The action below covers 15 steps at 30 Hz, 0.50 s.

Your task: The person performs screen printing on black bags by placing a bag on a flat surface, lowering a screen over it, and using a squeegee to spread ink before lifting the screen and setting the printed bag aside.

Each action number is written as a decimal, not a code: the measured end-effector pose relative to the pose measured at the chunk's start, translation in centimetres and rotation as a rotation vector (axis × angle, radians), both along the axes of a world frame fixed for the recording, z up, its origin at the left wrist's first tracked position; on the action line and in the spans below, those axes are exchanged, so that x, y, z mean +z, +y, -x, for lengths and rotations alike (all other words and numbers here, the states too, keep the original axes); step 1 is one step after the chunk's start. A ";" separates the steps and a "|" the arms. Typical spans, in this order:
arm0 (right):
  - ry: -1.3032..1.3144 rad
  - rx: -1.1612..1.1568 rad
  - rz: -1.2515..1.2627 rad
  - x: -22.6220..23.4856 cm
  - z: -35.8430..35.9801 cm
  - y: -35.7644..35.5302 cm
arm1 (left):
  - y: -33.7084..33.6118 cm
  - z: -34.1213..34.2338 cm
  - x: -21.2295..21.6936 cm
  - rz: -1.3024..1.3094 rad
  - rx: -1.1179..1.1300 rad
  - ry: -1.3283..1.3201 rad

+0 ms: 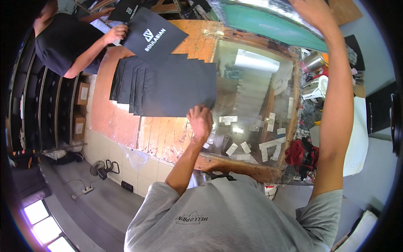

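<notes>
Bright window panes (pixel 47 229) glow near grey floor (pixel 111 208) and dark shelves (pixel 47 107).

Shirt (pixel 239 214): grey, short-sleeved, loosely cut, creased across the front
Chest print (pixel 192 218): small dark lettering with a thin, peaked outline, upside down in this view
Left sleeve (pixel 159 195): plain grey, loose at its opening
Right sleeve (pixel 323 214): same grey, wide-mouthed, deeply folded
Shirt hem: close to the bench's (pixel 239 166) near edge; its outline is unclear
Left hand (pixel 200 122): bare
Right hand (pixel 312 12): bare, partly cut off by the view
Forearms (pixel 184 164): uncovered
</notes>
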State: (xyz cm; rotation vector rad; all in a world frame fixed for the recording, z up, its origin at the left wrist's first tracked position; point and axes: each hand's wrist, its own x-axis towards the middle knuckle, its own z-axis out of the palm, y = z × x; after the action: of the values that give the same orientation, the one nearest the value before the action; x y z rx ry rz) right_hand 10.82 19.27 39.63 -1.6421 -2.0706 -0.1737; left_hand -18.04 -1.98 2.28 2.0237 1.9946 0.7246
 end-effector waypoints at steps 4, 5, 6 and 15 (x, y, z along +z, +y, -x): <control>0.049 -0.033 0.114 -0.2 -0.5 -0.9 | 2.7 1.2 1.4 0.115 -0.002 -0.360; 0.057 -0.034 0.118 -0.1 -0.5 -1.2 | 3.0 1.0 1.7 0.069 0.018 -0.477; 0.067 -0.035 0.125 -0.1 -0.4 -1.4 | 3.2 0.6 2.0 0.007 0.032 -0.602; 0.116 0.031 0.057 0.0 -1.1 -2.1 | 5.1 -10.5 -1.4 0.094 -0.342 0.216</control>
State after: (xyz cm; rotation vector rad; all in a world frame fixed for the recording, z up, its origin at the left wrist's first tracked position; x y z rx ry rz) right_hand 11.96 17.12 39.58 -1.6121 -2.0294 -0.0086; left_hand -7.59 3.10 0.90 2.3830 1.6760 0.3469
